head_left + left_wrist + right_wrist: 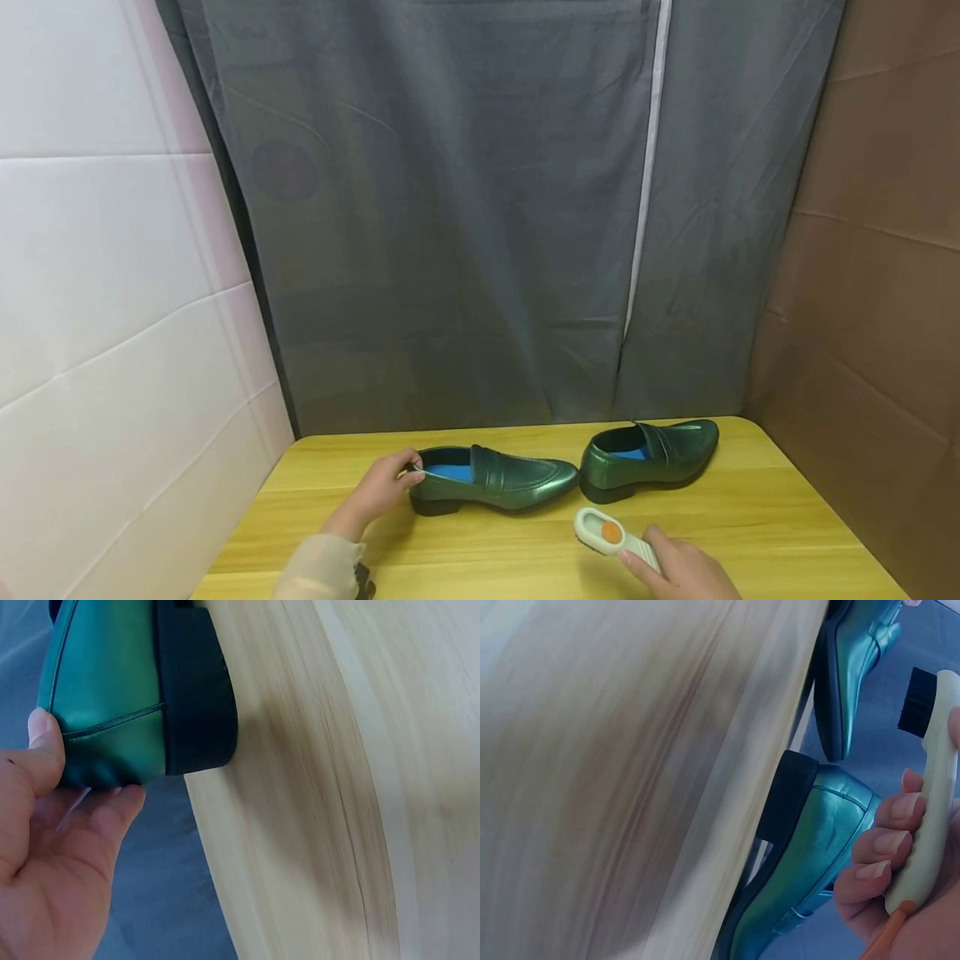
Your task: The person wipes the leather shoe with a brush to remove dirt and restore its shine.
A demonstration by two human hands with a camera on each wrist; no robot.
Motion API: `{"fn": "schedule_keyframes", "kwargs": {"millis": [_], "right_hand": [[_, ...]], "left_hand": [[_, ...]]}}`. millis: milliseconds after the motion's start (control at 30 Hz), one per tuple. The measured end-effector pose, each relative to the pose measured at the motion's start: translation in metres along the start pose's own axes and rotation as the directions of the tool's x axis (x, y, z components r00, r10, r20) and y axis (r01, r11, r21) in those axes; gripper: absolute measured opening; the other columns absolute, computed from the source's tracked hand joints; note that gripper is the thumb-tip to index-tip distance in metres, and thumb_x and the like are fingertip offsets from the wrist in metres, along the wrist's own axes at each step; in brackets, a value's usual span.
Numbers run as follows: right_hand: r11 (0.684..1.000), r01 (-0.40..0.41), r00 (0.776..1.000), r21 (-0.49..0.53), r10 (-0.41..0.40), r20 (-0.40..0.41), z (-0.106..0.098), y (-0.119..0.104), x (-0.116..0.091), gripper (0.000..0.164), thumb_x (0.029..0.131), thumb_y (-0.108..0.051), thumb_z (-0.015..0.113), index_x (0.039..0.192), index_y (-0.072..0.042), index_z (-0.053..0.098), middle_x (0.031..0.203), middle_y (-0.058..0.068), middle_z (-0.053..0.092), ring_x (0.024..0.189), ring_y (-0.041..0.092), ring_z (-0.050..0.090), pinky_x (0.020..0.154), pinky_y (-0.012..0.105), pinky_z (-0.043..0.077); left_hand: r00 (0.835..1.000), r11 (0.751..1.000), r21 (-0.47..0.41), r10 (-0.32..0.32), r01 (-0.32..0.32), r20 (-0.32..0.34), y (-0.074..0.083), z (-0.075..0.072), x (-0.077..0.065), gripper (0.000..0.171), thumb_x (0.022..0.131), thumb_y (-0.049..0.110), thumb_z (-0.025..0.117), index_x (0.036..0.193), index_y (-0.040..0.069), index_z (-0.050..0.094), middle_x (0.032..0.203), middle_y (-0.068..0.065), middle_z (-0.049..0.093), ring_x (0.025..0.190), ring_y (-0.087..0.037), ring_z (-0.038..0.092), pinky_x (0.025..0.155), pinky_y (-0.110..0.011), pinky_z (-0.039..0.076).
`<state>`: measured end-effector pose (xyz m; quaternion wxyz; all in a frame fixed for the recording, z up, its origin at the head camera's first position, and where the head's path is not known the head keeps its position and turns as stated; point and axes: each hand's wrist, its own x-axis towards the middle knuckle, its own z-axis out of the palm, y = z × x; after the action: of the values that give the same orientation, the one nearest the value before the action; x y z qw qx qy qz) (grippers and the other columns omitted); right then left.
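Observation:
A green metallic loafer [525,483] with a blue insole stands on the table, its toe pointing right. My left hand [382,487] grips it at the heel; in the left wrist view the thumb [46,739] presses the collar and the other fingers lie against the heel's back. A second green loafer [671,458] stands farther right, its heel close to the first one's toe. My right hand [686,571] holds a pale shoe brush [633,546] with an orange oval on its head. Its dark bristles [919,703] face away from the palm, apart from both shoes.
The yellow wood-grain table [480,567] has rounded back corners. A grey curtain [450,250] hangs behind it, with a white panel [112,292] at the left and a brown one [877,292] at the right. An orange cord [889,934] hangs from the brush handle's end.

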<state>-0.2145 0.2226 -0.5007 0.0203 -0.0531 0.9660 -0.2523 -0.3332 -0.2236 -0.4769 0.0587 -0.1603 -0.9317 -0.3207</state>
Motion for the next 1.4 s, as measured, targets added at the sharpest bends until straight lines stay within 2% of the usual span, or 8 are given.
{"fn": "schedule_keyframes", "kwargs": {"millis": [167,533,700,933,1133,1400], "right_hand": [[1.000,0.000,1.000,-0.002,0.000,0.003,0.000,-0.001,0.000,0.045,0.094,-0.063,0.057,0.095,-0.018,0.055,0.067,-0.002,0.048,0.059,0.016,0.044,0.055,0.032,0.034],[1.000,-0.007,1.000,-0.001,0.007,0.015,0.001,-0.003,0.001,0.045,0.093,-0.062,0.058,0.096,-0.018,0.056,0.068,-0.002,0.048,0.060,0.017,0.045,0.056,0.032,0.034],[1.000,-0.006,1.000,0.000,0.006,0.014,0.000,-0.004,0.000,0.045,0.093,-0.063,0.058,0.096,-0.018,0.056,0.068,-0.002,0.049,0.060,0.016,0.045,0.056,0.032,0.034],[1.000,-0.010,1.000,0.000,0.010,0.021,-0.001,-0.007,0.001,0.045,0.092,-0.063,0.059,0.095,-0.018,0.056,0.068,-0.002,0.049,0.061,0.017,0.045,0.057,0.033,0.034],[1.000,-0.004,1.000,0.005,0.003,0.020,-0.002,-0.006,0.000,0.044,0.093,-0.063,0.058,0.095,-0.019,0.056,0.068,-0.002,0.048,0.060,0.017,0.045,0.056,0.032,0.033],[0.999,-0.024,0.999,0.021,0.024,0.042,-0.004,-0.007,0.001,0.045,0.092,-0.064,0.059,0.096,-0.018,0.056,0.070,-0.002,0.050,0.062,0.017,0.046,0.058,0.033,0.034]], "left_hand": [[0.999,1.000,0.004,0.020,-0.020,0.043,-0.004,-0.004,-0.002,0.009,0.097,0.013,0.066,0.093,0.015,0.058,0.089,0.002,0.059,0.081,-0.015,0.050,0.071,-0.028,0.041],[0.990,0.997,-0.018,0.078,-0.076,0.119,0.002,-0.011,-0.010,0.009,0.096,0.018,0.066,0.092,0.016,0.058,0.108,-0.004,0.067,0.098,-0.019,0.055,0.080,-0.036,0.046],[0.977,0.992,-0.034,0.129,-0.125,0.171,0.005,-0.012,-0.011,0.010,0.097,0.022,0.065,0.092,0.017,0.058,0.103,0.000,0.065,0.097,-0.017,0.055,0.080,-0.035,0.047],[0.958,0.981,-0.022,0.192,-0.191,0.212,0.014,-0.008,-0.011,0.013,0.094,0.027,0.067,0.089,0.017,0.060,0.098,0.008,0.067,0.108,-0.025,0.066,0.091,-0.046,0.053],[0.951,0.978,-0.020,0.209,-0.210,0.230,0.023,-0.003,-0.010,0.012,0.095,0.028,0.067,0.089,0.018,0.061,0.094,0.010,0.066,0.096,-0.008,0.059,0.088,-0.039,0.052],[0.948,0.979,-0.063,0.201,-0.192,0.245,0.035,0.002,-0.009,0.012,0.096,0.026,0.066,0.089,0.017,0.063,0.091,0.008,0.065,0.084,-0.006,0.053,0.077,-0.029,0.046]]}}
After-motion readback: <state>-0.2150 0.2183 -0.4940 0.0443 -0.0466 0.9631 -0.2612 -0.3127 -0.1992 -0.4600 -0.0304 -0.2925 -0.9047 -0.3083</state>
